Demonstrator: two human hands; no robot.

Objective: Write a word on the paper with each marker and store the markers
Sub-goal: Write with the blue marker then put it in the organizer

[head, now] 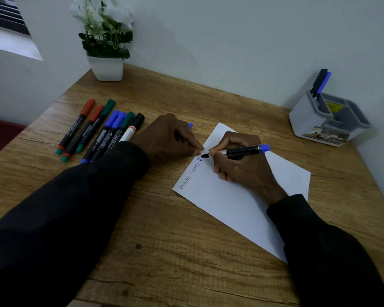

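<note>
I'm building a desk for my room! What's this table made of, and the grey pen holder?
Table: looks like wood, or a wood-print laminate; matte, with brown grain lines and a dark knot. Pen holder: probably plastic; smooth grey moulded walls and dividers, with a slight sheen.

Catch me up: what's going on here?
A person's right hand holds a blue marker, its tip on the paper: "Vittoria" stands twice, and a third has its V. The left hand steadies the paper's edge and seems to hold the blue cap. Seven markers lie on the table; two others stand in the grey organizer.
</note>
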